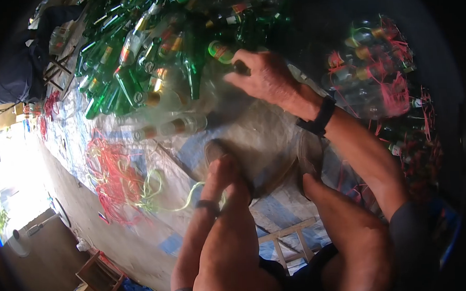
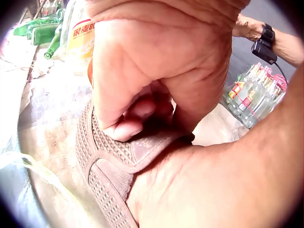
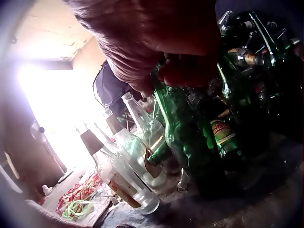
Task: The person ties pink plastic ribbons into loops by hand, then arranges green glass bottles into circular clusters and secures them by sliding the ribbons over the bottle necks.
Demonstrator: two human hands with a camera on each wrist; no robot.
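In the head view my right hand (image 1: 272,81) is over the bottles, thumb and fingers around a dark bottle neck (image 1: 241,67). The right wrist view shows that hand (image 3: 156,35) gripping the neck of an upright green bottle (image 3: 190,135). Beside it are clear bottles (image 3: 126,166) and a green bottle with a red and yellow label (image 3: 223,133). My left hand (image 1: 221,169) hangs at the left shoe (image 1: 214,149). In the left wrist view the hand's (image 2: 161,52) loosely curled fingers touch the mesh shoe (image 2: 111,147) and hold nothing.
A large heap of green bottles (image 1: 110,62) lies at the back left. Clear bottles (image 1: 172,127) lie before it. Bottles bundled with pink string (image 1: 394,94) stand at the right. Red and green string (image 1: 115,182) lies on the sheet at the left.
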